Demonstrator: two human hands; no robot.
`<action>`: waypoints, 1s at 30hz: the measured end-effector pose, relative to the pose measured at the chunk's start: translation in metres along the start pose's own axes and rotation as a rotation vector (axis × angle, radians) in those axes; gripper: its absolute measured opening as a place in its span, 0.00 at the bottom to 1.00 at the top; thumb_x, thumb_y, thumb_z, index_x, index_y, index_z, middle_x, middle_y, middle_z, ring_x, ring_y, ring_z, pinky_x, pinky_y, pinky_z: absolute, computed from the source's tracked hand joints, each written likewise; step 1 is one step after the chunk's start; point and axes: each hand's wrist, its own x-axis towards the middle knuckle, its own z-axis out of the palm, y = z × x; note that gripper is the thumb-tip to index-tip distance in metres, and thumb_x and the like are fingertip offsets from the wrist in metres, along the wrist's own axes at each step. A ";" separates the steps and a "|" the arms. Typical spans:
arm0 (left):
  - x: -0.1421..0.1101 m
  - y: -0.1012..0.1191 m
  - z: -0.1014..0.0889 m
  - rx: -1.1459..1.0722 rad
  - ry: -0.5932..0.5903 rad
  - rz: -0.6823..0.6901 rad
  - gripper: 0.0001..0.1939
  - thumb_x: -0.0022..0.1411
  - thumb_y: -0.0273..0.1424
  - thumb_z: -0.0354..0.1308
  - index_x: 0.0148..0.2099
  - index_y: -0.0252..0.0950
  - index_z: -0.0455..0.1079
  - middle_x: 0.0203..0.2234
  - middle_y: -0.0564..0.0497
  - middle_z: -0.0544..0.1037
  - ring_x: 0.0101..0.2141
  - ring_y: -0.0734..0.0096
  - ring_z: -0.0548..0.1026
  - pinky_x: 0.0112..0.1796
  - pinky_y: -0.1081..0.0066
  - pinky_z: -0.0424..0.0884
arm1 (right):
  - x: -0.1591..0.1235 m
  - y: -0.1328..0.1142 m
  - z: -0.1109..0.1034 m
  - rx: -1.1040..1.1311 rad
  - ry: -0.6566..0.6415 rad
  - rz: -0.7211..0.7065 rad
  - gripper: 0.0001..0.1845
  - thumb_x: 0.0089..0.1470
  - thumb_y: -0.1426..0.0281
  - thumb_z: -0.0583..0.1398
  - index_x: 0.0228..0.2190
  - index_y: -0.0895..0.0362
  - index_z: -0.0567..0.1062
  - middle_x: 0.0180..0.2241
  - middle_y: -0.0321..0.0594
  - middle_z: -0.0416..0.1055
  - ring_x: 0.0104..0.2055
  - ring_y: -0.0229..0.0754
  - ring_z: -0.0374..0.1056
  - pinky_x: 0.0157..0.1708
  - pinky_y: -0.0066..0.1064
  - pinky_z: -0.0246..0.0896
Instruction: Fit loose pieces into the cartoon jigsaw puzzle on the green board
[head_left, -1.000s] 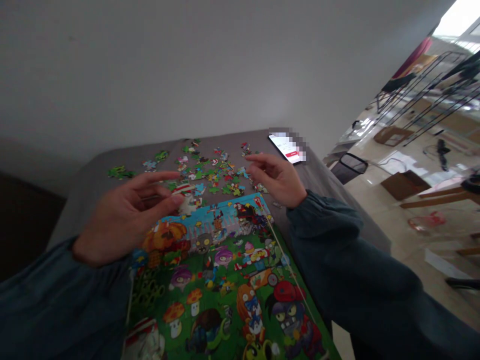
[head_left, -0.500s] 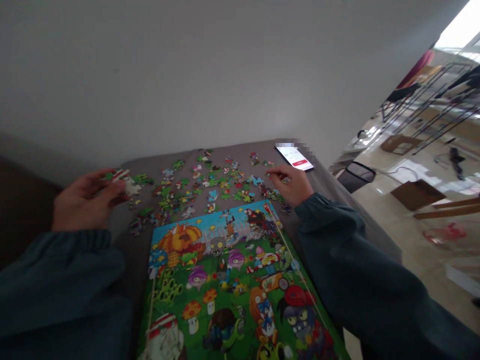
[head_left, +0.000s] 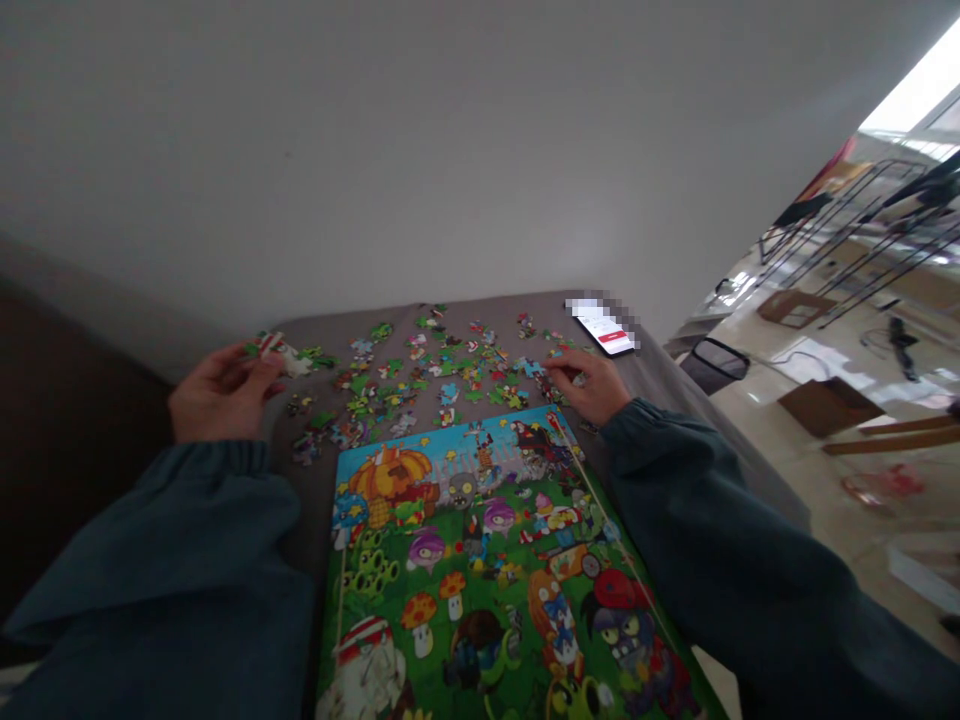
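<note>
My left hand (head_left: pixel 221 393) had swung out from over the puzzle to about ten o'clock, beyond the upper left corner of the picture, and it was half closed, pinching a small white-and-red cardboard jigsaw piece (head_left: pixel 281 352) between thumb and fingers. My right hand (head_left: pixel 589 385) sat at about one o'clock with its fingers curled down at the edge of the scattered multicoloured cardboard jigsaw pieces (head_left: pixel 442 375); I could not tell whether it held anything. Those pieces lay spread at twelve o'clock on a grey fabric-covered table (head_left: pixel 645 385), and a black smartphone with a lit white screen (head_left: pixel 607 332) lay just past my right hand. At six o'clock, a rectangular green-and-blue cartoon puzzle picture (head_left: pixel 480 560) lay flat below the pieces, its top edge just short of my right hand.
</note>
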 end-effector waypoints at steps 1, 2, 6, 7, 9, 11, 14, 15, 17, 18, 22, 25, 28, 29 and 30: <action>0.001 -0.001 -0.001 0.007 0.014 0.015 0.20 0.51 0.26 0.73 0.47 0.34 0.79 0.37 0.48 0.85 0.27 0.78 0.79 0.27 0.78 0.77 | 0.001 0.000 0.000 -0.002 -0.020 0.017 0.13 0.58 0.69 0.59 0.37 0.56 0.84 0.33 0.42 0.81 0.29 0.41 0.72 0.34 0.34 0.70; 0.002 -0.002 -0.002 0.015 0.031 0.029 0.20 0.51 0.27 0.73 0.48 0.35 0.79 0.35 0.49 0.85 0.27 0.79 0.78 0.26 0.79 0.76 | 0.002 0.000 0.000 -0.002 -0.039 0.036 0.13 0.58 0.69 0.59 0.38 0.56 0.85 0.33 0.42 0.82 0.29 0.41 0.73 0.35 0.35 0.70; 0.014 -0.015 -0.007 0.060 0.088 0.093 0.24 0.55 0.35 0.73 0.55 0.44 0.77 0.33 0.55 0.84 0.29 0.76 0.80 0.26 0.76 0.75 | 0.006 0.000 -0.008 0.021 -0.097 0.088 0.16 0.60 0.65 0.59 0.43 0.58 0.84 0.34 0.44 0.82 0.31 0.43 0.75 0.37 0.38 0.72; 0.018 -0.018 -0.008 0.061 0.109 0.103 0.26 0.56 0.35 0.72 0.58 0.45 0.76 0.33 0.55 0.84 0.30 0.73 0.81 0.28 0.73 0.77 | 0.008 0.000 -0.011 0.027 -0.106 0.096 0.17 0.60 0.65 0.59 0.44 0.58 0.83 0.34 0.45 0.82 0.32 0.43 0.75 0.37 0.38 0.72; 0.027 -0.025 -0.008 0.036 0.165 0.111 0.29 0.56 0.32 0.72 0.60 0.42 0.74 0.34 0.54 0.85 0.35 0.70 0.83 0.34 0.69 0.79 | 0.011 -0.001 -0.016 0.040 -0.130 0.110 0.19 0.61 0.63 0.59 0.48 0.59 0.82 0.34 0.45 0.82 0.32 0.43 0.75 0.37 0.38 0.73; 0.035 -0.030 -0.006 -0.001 0.211 0.112 0.26 0.56 0.29 0.70 0.58 0.37 0.74 0.38 0.52 0.85 0.40 0.68 0.83 0.40 0.65 0.81 | 0.017 -0.002 -0.021 0.049 -0.177 0.105 0.21 0.60 0.63 0.60 0.50 0.59 0.81 0.35 0.44 0.82 0.32 0.43 0.75 0.36 0.37 0.73; 0.043 -0.035 -0.005 -0.014 0.222 0.104 0.17 0.58 0.30 0.67 0.50 0.34 0.76 0.43 0.49 0.85 0.43 0.65 0.83 0.38 0.66 0.81 | 0.028 -0.011 -0.022 0.032 -0.295 0.070 0.22 0.60 0.64 0.61 0.54 0.58 0.79 0.35 0.44 0.82 0.32 0.43 0.75 0.35 0.37 0.73; 0.045 -0.036 -0.005 -0.014 0.224 0.095 0.16 0.58 0.32 0.67 0.48 0.34 0.76 0.42 0.49 0.84 0.42 0.65 0.83 0.35 0.67 0.80 | 0.032 -0.015 -0.022 0.013 -0.332 0.053 0.23 0.61 0.64 0.60 0.55 0.58 0.78 0.35 0.44 0.82 0.32 0.43 0.75 0.35 0.37 0.73; 0.047 -0.037 -0.006 -0.018 0.234 0.070 0.15 0.57 0.35 0.67 0.46 0.35 0.76 0.39 0.49 0.84 0.37 0.67 0.82 0.28 0.71 0.75 | 0.040 -0.027 -0.020 -0.042 -0.384 0.006 0.23 0.62 0.66 0.60 0.56 0.58 0.77 0.36 0.44 0.82 0.31 0.42 0.74 0.35 0.37 0.72; 0.048 -0.037 -0.006 -0.023 0.242 0.058 0.16 0.57 0.35 0.67 0.47 0.36 0.76 0.38 0.50 0.83 0.35 0.69 0.81 0.25 0.72 0.73 | 0.044 -0.033 -0.020 -0.077 -0.403 -0.023 0.22 0.62 0.67 0.59 0.56 0.58 0.78 0.37 0.44 0.82 0.31 0.42 0.74 0.36 0.37 0.72; 0.048 -0.034 -0.004 -0.053 0.275 0.031 0.20 0.57 0.31 0.67 0.52 0.39 0.71 0.36 0.53 0.80 0.30 0.75 0.77 0.22 0.77 0.66 | 0.061 -0.053 -0.020 -0.183 -0.427 -0.121 0.22 0.63 0.69 0.60 0.57 0.55 0.77 0.38 0.44 0.82 0.33 0.42 0.75 0.38 0.37 0.71; 0.046 -0.029 -0.001 -0.066 0.287 0.008 0.24 0.58 0.23 0.64 0.56 0.38 0.66 0.34 0.55 0.78 0.27 0.78 0.74 0.21 0.79 0.63 | 0.071 -0.058 -0.027 -0.196 -0.369 -0.134 0.22 0.64 0.69 0.60 0.58 0.56 0.77 0.39 0.43 0.82 0.33 0.41 0.74 0.38 0.36 0.70; 0.044 -0.022 0.001 -0.062 0.285 -0.027 0.26 0.59 0.17 0.59 0.60 0.33 0.63 0.34 0.56 0.75 0.26 0.81 0.71 0.21 0.81 0.62 | 0.077 -0.051 -0.036 -0.158 -0.280 -0.106 0.22 0.63 0.68 0.61 0.57 0.57 0.77 0.37 0.43 0.82 0.32 0.40 0.73 0.39 0.35 0.70; 0.042 -0.019 0.001 -0.059 0.284 -0.035 0.27 0.60 0.17 0.58 0.61 0.32 0.63 0.34 0.56 0.74 0.25 0.82 0.70 0.21 0.81 0.62 | 0.076 -0.047 -0.038 -0.138 -0.249 -0.088 0.22 0.63 0.68 0.61 0.57 0.58 0.77 0.36 0.42 0.81 0.32 0.40 0.72 0.39 0.35 0.70; 0.041 -0.017 0.001 -0.055 0.280 -0.042 0.27 0.61 0.17 0.59 0.61 0.31 0.63 0.33 0.56 0.74 0.25 0.82 0.70 0.21 0.80 0.62 | 0.074 -0.042 -0.039 -0.116 -0.216 -0.070 0.22 0.62 0.68 0.61 0.56 0.58 0.77 0.35 0.42 0.81 0.32 0.40 0.72 0.38 0.35 0.70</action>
